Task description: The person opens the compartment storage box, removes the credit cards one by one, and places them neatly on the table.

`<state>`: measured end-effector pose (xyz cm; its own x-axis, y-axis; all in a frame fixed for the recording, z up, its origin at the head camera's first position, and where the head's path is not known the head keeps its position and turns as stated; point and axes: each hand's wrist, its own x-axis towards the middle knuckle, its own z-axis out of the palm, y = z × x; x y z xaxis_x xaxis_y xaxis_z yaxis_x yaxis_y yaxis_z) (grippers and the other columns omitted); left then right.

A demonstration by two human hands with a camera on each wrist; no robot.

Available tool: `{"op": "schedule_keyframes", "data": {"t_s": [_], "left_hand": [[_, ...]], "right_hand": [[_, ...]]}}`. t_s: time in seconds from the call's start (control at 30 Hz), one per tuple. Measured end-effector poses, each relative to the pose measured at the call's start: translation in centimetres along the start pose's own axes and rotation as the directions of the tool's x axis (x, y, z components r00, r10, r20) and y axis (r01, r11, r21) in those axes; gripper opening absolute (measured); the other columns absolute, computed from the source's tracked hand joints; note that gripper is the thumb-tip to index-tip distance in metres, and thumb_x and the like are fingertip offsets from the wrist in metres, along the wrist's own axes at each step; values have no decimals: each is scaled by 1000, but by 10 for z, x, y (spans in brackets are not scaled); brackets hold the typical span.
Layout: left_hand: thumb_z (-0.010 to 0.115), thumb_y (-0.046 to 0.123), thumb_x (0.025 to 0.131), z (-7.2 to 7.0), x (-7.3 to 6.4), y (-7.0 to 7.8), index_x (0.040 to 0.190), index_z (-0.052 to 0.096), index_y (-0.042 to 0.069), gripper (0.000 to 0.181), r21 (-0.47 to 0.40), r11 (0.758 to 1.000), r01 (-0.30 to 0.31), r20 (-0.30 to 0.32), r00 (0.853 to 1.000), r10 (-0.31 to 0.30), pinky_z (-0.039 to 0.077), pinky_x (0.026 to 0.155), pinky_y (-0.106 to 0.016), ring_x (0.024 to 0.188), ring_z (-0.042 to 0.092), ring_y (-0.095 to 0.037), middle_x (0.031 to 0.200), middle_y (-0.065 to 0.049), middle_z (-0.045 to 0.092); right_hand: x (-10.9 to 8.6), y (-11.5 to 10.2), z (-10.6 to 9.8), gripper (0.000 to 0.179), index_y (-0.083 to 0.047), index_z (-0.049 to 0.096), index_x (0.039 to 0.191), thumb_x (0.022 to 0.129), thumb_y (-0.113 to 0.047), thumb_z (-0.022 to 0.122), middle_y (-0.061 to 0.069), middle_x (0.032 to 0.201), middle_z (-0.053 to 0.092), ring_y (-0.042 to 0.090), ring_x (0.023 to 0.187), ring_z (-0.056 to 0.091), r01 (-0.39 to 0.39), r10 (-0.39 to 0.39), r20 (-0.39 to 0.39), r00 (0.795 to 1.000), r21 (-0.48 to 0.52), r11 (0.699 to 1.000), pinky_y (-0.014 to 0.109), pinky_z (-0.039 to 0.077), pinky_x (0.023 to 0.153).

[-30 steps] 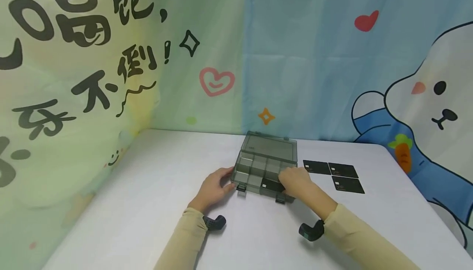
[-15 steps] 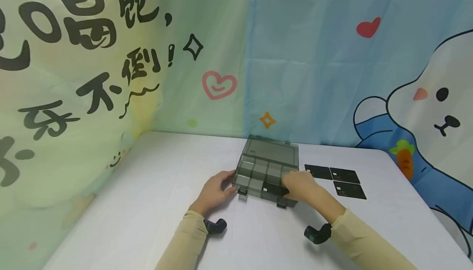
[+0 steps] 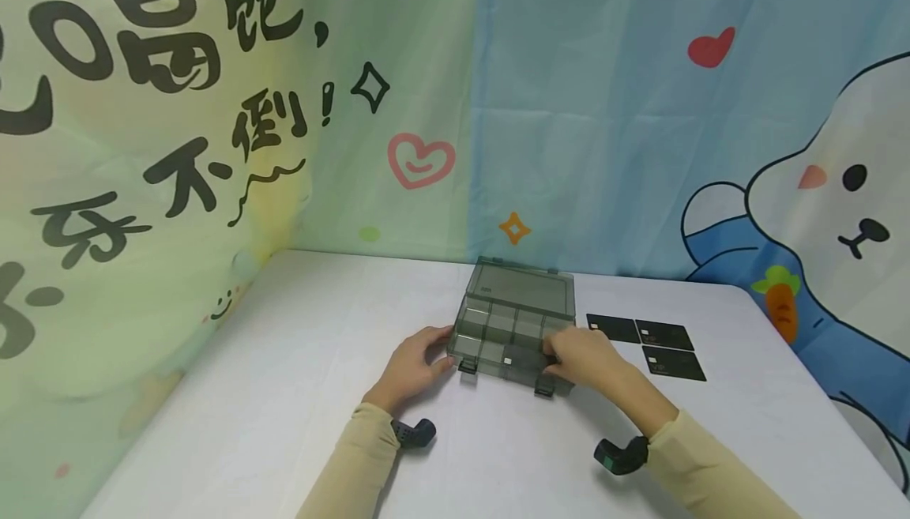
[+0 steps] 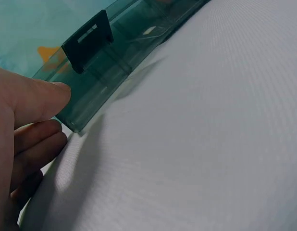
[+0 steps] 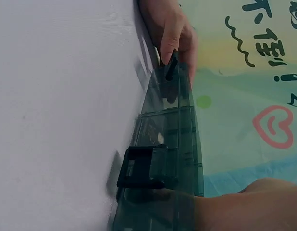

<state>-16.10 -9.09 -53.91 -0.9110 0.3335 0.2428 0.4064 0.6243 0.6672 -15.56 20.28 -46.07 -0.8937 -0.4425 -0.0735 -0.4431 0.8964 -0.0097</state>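
Note:
A smoky clear plastic compartment box lies on the table with its lid tipped back. At its front left corner my left hand grips it: in the left wrist view the thumb presses the front wall and the fingers bend beside the end. A black card with a small pale square is low in a front compartment, seen through the tinted wall. My right hand reaches into the box's right side, fingers curled at the card's right end. Its fingertips are partly hidden, showing dimly through the wall in the right wrist view.
To the right of the box lie three black cards: a far left card, a far right card and a nearer card. Two dark latches, a left latch and a right latch, stick out from the box's front.
The black card at my right hand has gone from standing out dark at the box front to lying behind the tinted wall. My right wrist has shifted slightly right; my left hand stays put.

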Motion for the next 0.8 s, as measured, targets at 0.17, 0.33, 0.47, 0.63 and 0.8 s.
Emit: {"op": "schedule_keyframes", "data": {"t_s": [0.17, 0.33, 0.47, 0.63, 0.8], "left_hand": [[67, 24, 84, 0, 0, -1, 134, 53, 9, 54, 14, 1000, -5, -4, 1000, 5, 40, 110, -42, 124, 54, -26, 128, -6, 61], [67, 24, 84, 1, 1, -2, 134, 53, 9, 54, 19, 1000, -12, -4, 1000, 12, 40, 109, -42, 124, 54, -26, 128, -6, 61], [67, 25, 84, 0, 1, -2, 133, 53, 9, 54, 21, 1000, -18, -9, 1000, 19, 40, 109, -43, 124, 54, -26, 128, -6, 62], [67, 25, 84, 0, 1, -2, 134, 53, 10, 54, 16, 1000, -16, -8, 1000, 16, 40, 109, -42, 124, 54, -26, 128, -6, 61], [66, 25, 84, 0, 0, -2, 134, 52, 10, 54, 14, 1000, -17, 0, 1000, 17, 39, 109, -43, 124, 54, -27, 129, -7, 61]], "right_hand": [[-2, 0, 2, 29, -18, 56, 85, 75, -34, 78, -8, 78, 52, 7, 63, 45, 26, -18, -73, 997, 101, 995, 24, 39, 50], [-4, 1, 2, 27, -18, 56, 87, 76, -28, 78, -8, 79, 54, 6, 64, 46, 53, -41, -75, 996, 164, 985, 22, 40, 53], [-6, 3, 1, 25, -14, 58, 96, 79, -16, 76, -5, 83, 64, 7, 71, 58, 102, -88, -59, 994, 307, 946, 22, 48, 58], [-6, 5, 6, 27, -10, 57, 105, 82, -8, 72, 2, 92, 69, 13, 82, 66, 161, -148, -66, 987, 467, 870, 22, 54, 65], [-4, 3, 14, 25, -10, 57, 106, 84, -7, 69, 1, 93, 69, 14, 85, 66, 155, -138, -72, 988, 551, 820, 22, 56, 69]]}}
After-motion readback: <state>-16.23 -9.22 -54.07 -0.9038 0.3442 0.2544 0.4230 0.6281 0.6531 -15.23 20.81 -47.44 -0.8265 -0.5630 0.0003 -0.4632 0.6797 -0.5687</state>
